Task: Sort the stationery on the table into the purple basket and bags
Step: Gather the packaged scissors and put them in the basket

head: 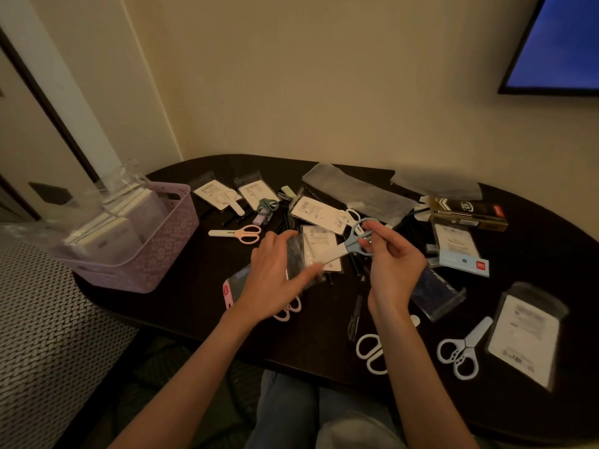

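My right hand [393, 257] pinches the handles of blue scissors [351, 244] with a white blade cover, held above the dark table [194, 286]. My left hand [275, 277] holds a clear plastic bag [303, 259], and the covered blade points into its mouth. The purple basket [155, 251] stands at the table's left end with bagged items inside it. Loose scissors lie about: a pink pair [241, 234], a white pair [371, 351], a pale blue pair [463, 350], and a green pair [267, 205]. Several labelled bags lie at the back.
A black and gold box [466, 213] lies at the right rear. Clear bags [356, 189] lie against the wall. A labelled bag [525, 338] lies at the right front. A woven seat [48, 335] stands to the left. A screen [557, 43] hangs upper right.
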The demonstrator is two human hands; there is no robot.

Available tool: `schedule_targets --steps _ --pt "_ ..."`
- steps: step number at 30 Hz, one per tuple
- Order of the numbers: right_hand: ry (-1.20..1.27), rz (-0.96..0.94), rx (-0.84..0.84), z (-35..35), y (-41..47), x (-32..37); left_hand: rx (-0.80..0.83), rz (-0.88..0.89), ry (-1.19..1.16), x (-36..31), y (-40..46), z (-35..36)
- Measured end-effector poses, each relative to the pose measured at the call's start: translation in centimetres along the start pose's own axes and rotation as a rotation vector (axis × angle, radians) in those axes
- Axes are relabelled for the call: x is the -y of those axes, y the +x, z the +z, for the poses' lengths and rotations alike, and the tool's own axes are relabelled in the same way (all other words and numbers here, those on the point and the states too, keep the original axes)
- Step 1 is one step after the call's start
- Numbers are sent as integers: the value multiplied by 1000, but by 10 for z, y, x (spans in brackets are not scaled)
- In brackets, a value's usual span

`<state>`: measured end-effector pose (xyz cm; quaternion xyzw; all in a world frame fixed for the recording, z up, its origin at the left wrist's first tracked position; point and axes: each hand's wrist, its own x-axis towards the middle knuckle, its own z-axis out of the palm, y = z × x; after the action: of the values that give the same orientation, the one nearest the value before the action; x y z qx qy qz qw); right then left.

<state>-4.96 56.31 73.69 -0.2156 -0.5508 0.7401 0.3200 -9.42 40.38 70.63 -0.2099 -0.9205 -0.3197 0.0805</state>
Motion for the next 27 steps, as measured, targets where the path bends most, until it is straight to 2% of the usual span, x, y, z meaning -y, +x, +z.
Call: schedule_targets --steps 10,14,23,27 --pt "4 6 53 1 4 2 -50 -215 -320 -5 14 -13" --pt "-47 -46 98 0 3 4 -125 -198 -298 -10 14 -23" --pt "-384 -243 490 18 -1 4 -217 -199 -672 -17 23 -37" --pt "-422 -263 530 27 -4 -2 -231 -163 -730 -18 23 -43"
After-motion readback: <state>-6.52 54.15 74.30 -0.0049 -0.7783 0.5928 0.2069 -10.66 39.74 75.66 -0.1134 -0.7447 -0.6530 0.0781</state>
